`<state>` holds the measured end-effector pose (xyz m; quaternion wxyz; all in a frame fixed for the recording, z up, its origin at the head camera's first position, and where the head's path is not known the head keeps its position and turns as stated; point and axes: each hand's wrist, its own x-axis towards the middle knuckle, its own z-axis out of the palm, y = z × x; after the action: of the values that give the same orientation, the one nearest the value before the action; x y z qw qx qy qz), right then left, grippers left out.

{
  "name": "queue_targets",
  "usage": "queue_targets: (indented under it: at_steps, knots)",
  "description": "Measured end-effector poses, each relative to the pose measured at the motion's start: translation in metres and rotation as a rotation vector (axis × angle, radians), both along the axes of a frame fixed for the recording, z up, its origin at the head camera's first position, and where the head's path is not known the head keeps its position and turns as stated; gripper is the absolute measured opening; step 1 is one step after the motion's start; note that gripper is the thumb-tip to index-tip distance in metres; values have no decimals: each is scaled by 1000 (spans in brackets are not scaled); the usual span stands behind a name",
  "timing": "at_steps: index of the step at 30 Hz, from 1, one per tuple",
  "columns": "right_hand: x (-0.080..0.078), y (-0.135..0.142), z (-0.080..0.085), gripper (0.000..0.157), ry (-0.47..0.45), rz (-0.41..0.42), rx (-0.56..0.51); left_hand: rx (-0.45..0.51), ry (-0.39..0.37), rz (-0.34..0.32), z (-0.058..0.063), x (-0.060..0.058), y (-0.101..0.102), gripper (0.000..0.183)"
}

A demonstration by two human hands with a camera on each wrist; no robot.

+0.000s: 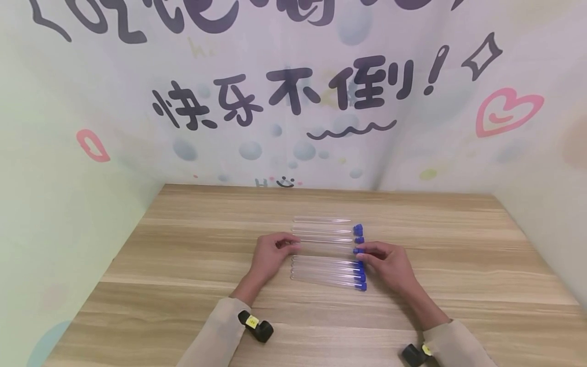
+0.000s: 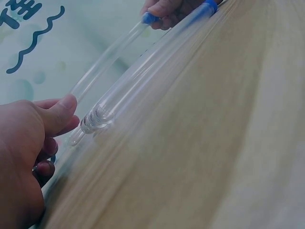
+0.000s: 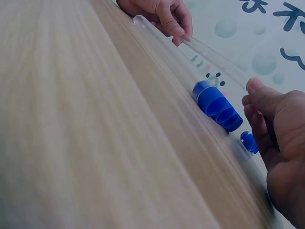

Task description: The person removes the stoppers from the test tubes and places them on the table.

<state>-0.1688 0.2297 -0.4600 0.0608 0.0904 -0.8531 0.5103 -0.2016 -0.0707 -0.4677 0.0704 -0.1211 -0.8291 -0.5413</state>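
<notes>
Between both hands is a clear test tube (image 2: 112, 53), raised a little off the table. My left hand (image 1: 271, 256) pinches it near the rounded end between thumb and fingers. At the other end, my right hand (image 1: 390, 264) pinches a blue cap (image 2: 150, 18) on the tube; in the right wrist view the fingers hide that cap. Nearer to me lies a row of several clear tubes (image 1: 323, 272) with blue caps (image 3: 217, 106) on their right ends. Beyond the held tube lie a few more clear tubes (image 1: 322, 220), with loose blue caps (image 1: 358, 230) by their right ends.
Everything lies on a wood-grain table (image 1: 183, 224). A printed cloth (image 1: 257, 153) with dark lettering hangs behind its far edge, and pale walls stand at both sides. Black wrist cameras (image 1: 262, 331) sit at the sleeves.
</notes>
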Motion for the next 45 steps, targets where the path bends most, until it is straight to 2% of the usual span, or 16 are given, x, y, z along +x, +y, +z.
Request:
queue_targets:
  at_steps: [23, 35, 42, 45]
  knots:
    - [0, 1, 3, 19, -66, 22, -38, 1, 20, 1, 2, 0, 0, 9]
    - [0, 0, 2, 19, -4, -47, 31, -12, 22, 3, 4, 2, 1, 10]
    - [-2, 4, -1, 22, 3, -136, 83, -13, -11, 95, 4, 0, 0, 9]
    - [-3, 5, -2, 23, -3, -138, 77, -14, -10, 97, 4, -1, 0, 9]
